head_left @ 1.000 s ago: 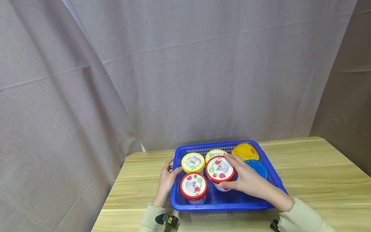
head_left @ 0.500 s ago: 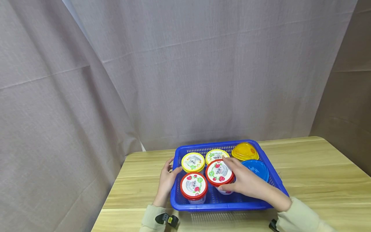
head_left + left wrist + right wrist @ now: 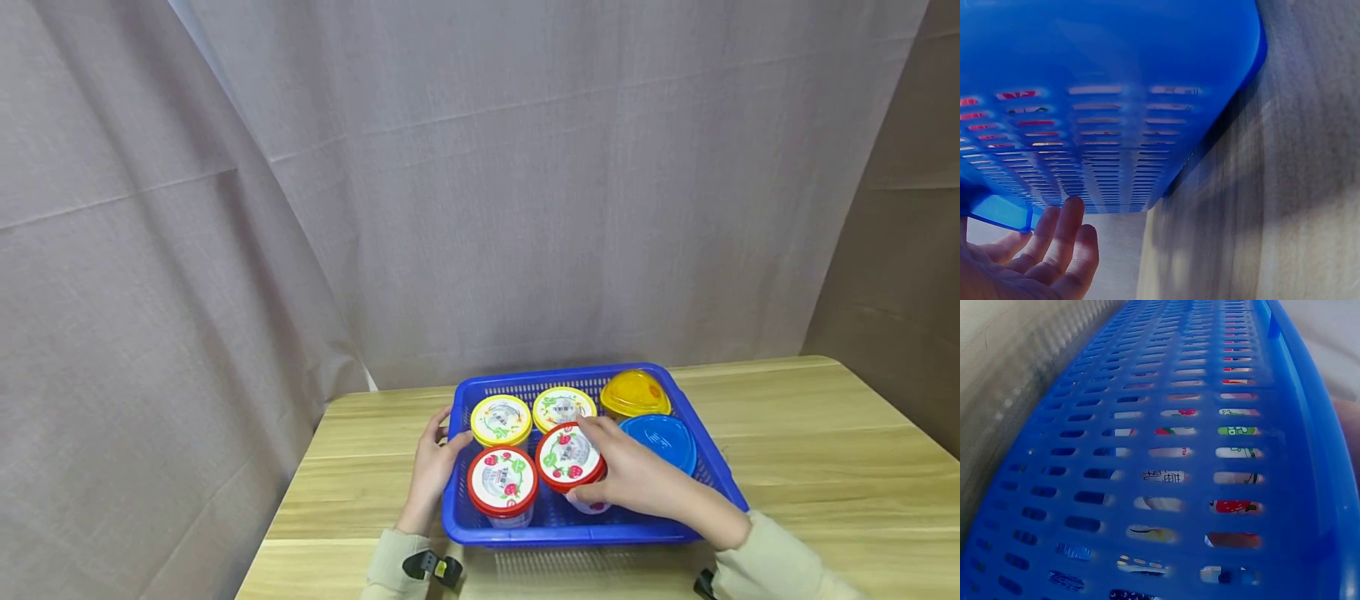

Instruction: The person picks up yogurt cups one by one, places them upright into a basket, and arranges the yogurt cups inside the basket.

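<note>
A blue plastic basket [image 3: 600, 535] stands on the table. My left hand [image 3: 432, 462] grips its left rim, thumb over the edge; in the left wrist view, my fingers [image 3: 1072, 228] lie against the slotted outer wall. My right hand [image 3: 633, 468] holds a red-lidded tub [image 3: 568, 454] with strawberry print, thumb at its near side and fingers at its far side. The tub is tilted, low inside the basket. Left of it stands another red-lidded tub [image 3: 502, 482]. Two yellow-lidded tubs, one at left [image 3: 501, 419] and one at centre [image 3: 564, 407], stand behind.
At the basket's right side sit a clear yellow container [image 3: 634, 393] and a blue-lidded container [image 3: 662, 442]. The wooden table [image 3: 360, 467] extends on both sides. A grey curtain [image 3: 525, 208] hangs behind it.
My right hand has lowered the red-lidded tub and drawn it slightly toward the basket's near side, showing more of the yellow lid behind. My left hand stays on the rim.
</note>
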Tool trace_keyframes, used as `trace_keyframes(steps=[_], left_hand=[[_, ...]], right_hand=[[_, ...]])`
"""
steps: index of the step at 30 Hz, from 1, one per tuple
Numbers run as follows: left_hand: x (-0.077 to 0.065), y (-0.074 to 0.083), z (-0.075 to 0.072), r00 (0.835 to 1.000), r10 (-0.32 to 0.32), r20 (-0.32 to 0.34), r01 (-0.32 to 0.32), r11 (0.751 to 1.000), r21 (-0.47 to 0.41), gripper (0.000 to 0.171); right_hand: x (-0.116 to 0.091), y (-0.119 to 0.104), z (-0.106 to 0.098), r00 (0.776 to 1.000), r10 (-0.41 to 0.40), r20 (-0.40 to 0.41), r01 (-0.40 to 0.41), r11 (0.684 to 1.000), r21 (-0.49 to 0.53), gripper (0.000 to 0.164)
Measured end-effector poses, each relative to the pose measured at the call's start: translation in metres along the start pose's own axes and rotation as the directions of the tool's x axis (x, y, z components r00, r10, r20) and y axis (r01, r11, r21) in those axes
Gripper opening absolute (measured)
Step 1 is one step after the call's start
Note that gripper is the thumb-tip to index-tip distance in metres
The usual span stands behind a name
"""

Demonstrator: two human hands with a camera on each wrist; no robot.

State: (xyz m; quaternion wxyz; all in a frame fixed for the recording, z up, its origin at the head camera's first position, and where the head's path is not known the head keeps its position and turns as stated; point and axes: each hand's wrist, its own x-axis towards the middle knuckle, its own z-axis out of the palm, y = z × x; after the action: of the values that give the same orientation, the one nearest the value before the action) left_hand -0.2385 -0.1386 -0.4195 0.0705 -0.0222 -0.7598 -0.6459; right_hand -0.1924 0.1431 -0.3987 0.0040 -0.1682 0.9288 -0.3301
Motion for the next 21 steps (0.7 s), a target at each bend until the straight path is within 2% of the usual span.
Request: trace_keyframes(steps=[9,21], left_hand=[[0.0000,0.0006,0.0001,1.000,0.001,0.002,-0.001,1.000,0.006,0.060],[0.0005,-0.0014,-0.0004,1.000,-0.012,0.014,0.012,1.000,0.000,0.062]], right_hand=[[-0.0002,-0.0006,0.0020,1.000,0.013,0.004,-0.013,1.000,0.002,0.104],[-0.0040,-0.0015,0.0058,0.999,0.025,-0.032,-0.026,0.999,-0.043,0.108]])
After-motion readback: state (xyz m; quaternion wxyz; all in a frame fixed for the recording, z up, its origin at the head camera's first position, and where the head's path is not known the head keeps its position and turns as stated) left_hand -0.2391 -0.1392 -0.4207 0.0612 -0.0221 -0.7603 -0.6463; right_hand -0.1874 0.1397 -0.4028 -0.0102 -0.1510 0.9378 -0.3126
